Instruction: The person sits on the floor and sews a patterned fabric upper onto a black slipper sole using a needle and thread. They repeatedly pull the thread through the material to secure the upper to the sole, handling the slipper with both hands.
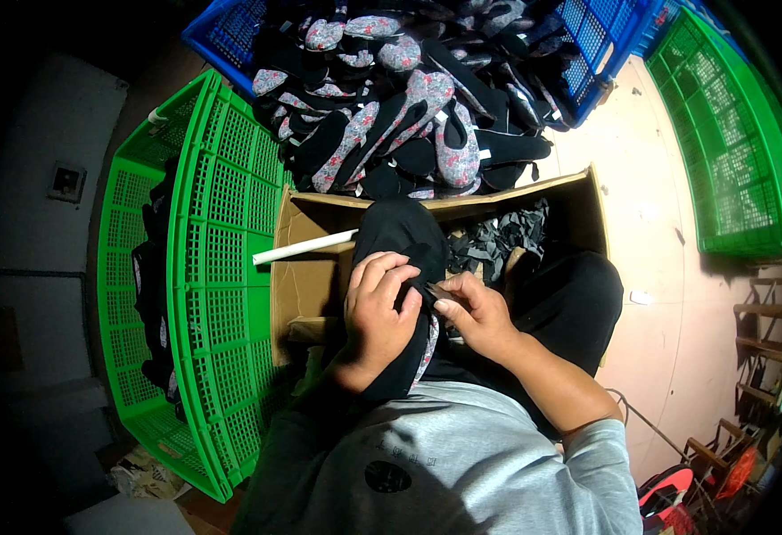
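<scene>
On my left thigh lies a dark cloth shoe (426,343), black with a strip of pink-and-grey floral fabric along one edge. Its outline merges with my black trousers. My left hand (380,299) presses over it, fingers bent and resting on the black cloth. From the right, my right hand (473,312) meets its edge with thumb and forefinger pinched together. A small dark thing shows at those fingertips, too unclear to name. Ahead, a big heap of black and floral cloth shoes (458,152) spreads beyond my knees.
A cardboard box (306,267) between my legs holds black scraps (502,241); a white tube (306,246) sticks out over its left side. Green crates (230,312) stand at left, another green crate (730,143) at far right. Blue crates (600,45) flank the heap.
</scene>
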A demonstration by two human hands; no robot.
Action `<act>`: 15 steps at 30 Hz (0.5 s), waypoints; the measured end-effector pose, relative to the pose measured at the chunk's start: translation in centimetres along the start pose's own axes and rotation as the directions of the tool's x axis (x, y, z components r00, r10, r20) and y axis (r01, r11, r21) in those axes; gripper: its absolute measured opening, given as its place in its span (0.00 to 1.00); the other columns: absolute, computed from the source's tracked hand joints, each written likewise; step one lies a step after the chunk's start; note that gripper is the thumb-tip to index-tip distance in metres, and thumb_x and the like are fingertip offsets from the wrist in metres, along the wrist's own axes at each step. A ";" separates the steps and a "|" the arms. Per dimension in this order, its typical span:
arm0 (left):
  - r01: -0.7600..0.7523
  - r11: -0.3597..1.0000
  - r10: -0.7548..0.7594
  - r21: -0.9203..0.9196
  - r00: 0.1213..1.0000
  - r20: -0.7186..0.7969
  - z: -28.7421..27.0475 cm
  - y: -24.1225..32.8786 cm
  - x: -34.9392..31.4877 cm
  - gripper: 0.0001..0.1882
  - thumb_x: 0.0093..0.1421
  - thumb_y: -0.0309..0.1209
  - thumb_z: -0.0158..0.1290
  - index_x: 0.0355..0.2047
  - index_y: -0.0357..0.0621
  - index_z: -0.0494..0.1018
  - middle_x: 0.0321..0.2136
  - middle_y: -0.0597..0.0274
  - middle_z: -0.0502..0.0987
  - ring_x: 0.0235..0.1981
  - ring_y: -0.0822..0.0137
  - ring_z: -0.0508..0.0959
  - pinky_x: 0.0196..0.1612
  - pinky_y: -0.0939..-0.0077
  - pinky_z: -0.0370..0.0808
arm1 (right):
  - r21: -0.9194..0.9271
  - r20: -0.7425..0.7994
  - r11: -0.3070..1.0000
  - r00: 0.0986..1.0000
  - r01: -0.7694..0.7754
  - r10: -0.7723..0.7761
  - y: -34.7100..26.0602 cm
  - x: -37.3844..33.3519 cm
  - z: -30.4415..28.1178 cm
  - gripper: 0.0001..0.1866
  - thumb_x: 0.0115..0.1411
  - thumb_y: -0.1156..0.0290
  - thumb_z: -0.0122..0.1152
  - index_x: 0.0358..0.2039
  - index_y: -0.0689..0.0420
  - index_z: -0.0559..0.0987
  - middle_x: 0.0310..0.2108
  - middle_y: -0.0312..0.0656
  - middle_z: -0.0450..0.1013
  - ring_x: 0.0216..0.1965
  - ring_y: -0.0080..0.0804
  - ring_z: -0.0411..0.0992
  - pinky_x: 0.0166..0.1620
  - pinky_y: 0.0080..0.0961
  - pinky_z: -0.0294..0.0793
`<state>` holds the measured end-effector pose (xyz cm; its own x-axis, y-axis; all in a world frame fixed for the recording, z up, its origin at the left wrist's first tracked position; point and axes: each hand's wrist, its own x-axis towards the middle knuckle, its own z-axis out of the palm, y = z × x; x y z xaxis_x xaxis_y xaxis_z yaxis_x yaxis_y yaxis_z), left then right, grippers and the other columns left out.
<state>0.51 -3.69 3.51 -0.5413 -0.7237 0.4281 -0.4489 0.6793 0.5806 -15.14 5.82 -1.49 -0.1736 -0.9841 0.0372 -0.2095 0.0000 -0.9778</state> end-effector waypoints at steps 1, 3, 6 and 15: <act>-0.004 1.000 0.004 -0.002 1.000 0.001 0.0 0.0 0.0 0.15 0.42 0.19 0.59 0.34 0.40 0.76 0.39 0.55 0.76 0.45 0.51 0.75 0.49 0.61 0.72 | -0.007 0.000 1.000 1.000 -0.005 0.005 -0.1 0.0 0.0 0.15 0.61 0.62 0.63 0.42 0.58 0.75 0.34 0.47 0.76 0.32 0.46 0.77 0.34 0.33 0.74; -0.005 1.000 0.005 -0.006 1.000 0.006 0.1 0.0 -0.1 0.15 0.43 0.18 0.59 0.34 0.39 0.75 0.39 0.54 0.76 0.45 0.51 0.75 0.49 0.61 0.72 | -0.008 -0.001 1.000 1.000 -0.021 0.021 -0.3 0.1 0.0 0.15 0.61 0.62 0.63 0.42 0.58 0.74 0.33 0.48 0.76 0.32 0.47 0.77 0.34 0.34 0.74; 0.009 1.000 -0.009 -0.007 1.000 0.018 0.0 0.1 -0.1 0.15 0.43 0.19 0.59 0.35 0.39 0.76 0.39 0.55 0.76 0.44 0.52 0.76 0.48 0.62 0.73 | -0.057 -0.013 0.998 1.000 -0.008 0.007 -0.7 0.2 0.0 0.15 0.61 0.62 0.63 0.41 0.58 0.74 0.32 0.48 0.76 0.32 0.48 0.77 0.33 0.35 0.74; 0.058 0.998 -0.056 -0.036 0.998 0.033 0.1 0.2 -0.2 0.14 0.45 0.19 0.59 0.35 0.39 0.77 0.39 0.55 0.77 0.42 0.52 0.77 0.46 0.63 0.74 | -0.192 -0.013 0.979 0.997 0.066 -0.070 -1.6 1.0 -0.3 0.14 0.61 0.63 0.63 0.40 0.59 0.73 0.32 0.49 0.76 0.32 0.45 0.77 0.34 0.35 0.73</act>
<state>0.44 -3.36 3.51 -0.5383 -0.7564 0.3717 -0.4532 0.6316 0.6290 -15.29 4.91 0.21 -0.1708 -0.9794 0.1080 -0.4015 -0.0309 -0.9153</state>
